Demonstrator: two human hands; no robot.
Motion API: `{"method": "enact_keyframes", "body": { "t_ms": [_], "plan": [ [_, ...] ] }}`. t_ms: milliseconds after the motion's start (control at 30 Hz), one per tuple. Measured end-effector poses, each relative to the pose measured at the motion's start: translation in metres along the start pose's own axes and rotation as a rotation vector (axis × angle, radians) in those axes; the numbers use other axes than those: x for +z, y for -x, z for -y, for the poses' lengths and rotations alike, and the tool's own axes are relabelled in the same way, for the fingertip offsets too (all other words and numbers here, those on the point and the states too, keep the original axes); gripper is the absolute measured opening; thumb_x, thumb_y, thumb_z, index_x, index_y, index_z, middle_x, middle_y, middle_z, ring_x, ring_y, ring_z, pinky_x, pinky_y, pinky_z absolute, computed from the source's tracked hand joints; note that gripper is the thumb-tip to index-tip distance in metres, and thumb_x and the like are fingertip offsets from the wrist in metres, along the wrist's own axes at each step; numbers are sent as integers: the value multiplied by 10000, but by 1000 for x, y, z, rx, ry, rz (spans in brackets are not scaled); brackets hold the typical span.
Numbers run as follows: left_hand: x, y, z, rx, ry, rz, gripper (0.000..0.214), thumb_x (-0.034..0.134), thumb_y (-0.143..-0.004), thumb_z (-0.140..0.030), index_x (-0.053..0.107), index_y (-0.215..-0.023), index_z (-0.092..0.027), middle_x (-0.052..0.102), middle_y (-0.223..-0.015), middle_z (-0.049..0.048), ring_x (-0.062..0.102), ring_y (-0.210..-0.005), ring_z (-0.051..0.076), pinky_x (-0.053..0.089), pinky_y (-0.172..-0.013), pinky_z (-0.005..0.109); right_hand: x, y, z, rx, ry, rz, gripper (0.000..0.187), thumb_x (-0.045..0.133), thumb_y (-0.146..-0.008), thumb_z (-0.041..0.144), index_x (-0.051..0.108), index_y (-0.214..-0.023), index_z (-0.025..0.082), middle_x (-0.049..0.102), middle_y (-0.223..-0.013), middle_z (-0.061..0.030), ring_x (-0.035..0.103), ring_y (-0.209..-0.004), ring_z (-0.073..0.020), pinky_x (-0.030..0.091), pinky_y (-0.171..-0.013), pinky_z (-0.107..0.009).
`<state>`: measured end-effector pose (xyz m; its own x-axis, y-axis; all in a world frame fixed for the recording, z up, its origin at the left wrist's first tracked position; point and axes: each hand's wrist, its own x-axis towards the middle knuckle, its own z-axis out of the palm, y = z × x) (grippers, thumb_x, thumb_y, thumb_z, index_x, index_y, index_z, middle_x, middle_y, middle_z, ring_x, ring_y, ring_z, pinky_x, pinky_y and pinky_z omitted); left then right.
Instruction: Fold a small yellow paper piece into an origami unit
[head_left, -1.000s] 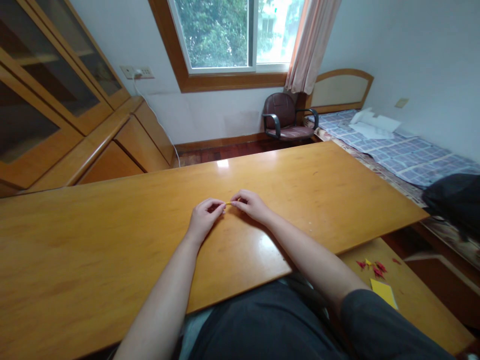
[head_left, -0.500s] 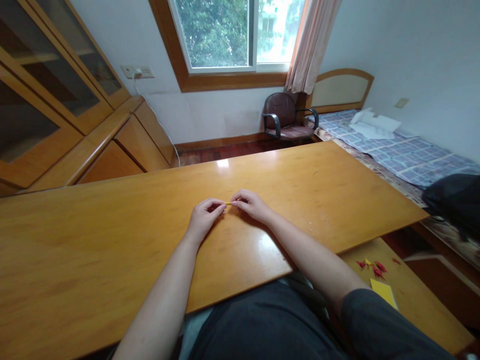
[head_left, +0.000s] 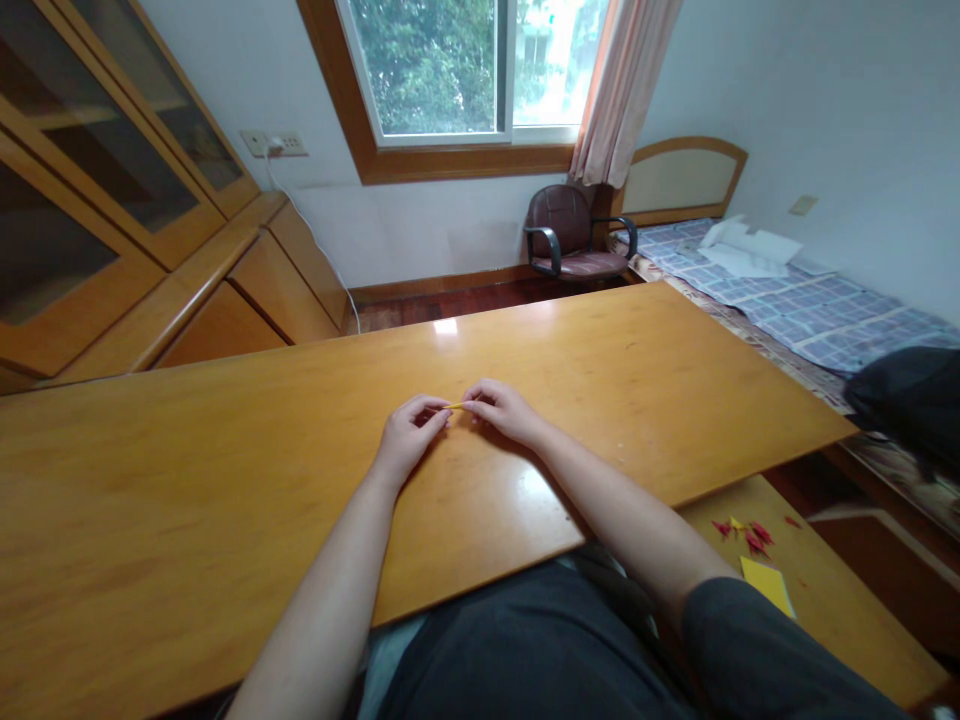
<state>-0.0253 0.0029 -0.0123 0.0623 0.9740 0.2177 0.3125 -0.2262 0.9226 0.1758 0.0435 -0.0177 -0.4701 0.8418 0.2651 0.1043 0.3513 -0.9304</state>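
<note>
My left hand (head_left: 409,432) and my right hand (head_left: 505,408) meet at the middle of a long wooden table (head_left: 225,480). Both pinch a small yellow folded paper piece (head_left: 457,405) between fingertips, just above the tabletop. Only a thin sliver of the paper shows between the two hands. Fingers of both hands are curled closed around it.
A lower wooden surface (head_left: 840,610) at my right carries a yellow paper sheet (head_left: 766,584) and several small red folded pieces (head_left: 750,535). A brown armchair (head_left: 568,236) stands under the window. A bed (head_left: 810,310) with a dark bag (head_left: 911,400) lies right; wooden cabinets (head_left: 112,230) left.
</note>
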Motion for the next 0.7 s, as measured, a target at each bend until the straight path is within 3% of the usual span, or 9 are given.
{"method": "enact_keyframes", "body": {
  "t_ms": [367, 700],
  "plan": [
    [2, 0, -4, 146, -269, -8, 176, 637, -825, -355, 706, -798, -196, 702, -777, 33, 633, -704, 161, 497, -678, 260, 3, 0, 2, -143, 216, 18, 138, 587, -908, 278, 643, -856, 163, 594, -802, -22, 549, -784, -149, 429, -747, -271],
    [-2, 1, -5, 24, -167, -18, 170, 645, -799, -344, 678, -765, -181, 712, -690, 24, 665, -630, 163, 516, -661, 267, 2, -1, 4, -113, 201, 9, 137, 600, -896, 269, 631, -833, 151, 591, -780, -18, 543, -756, -146, 418, -726, -270]
  ]
}}
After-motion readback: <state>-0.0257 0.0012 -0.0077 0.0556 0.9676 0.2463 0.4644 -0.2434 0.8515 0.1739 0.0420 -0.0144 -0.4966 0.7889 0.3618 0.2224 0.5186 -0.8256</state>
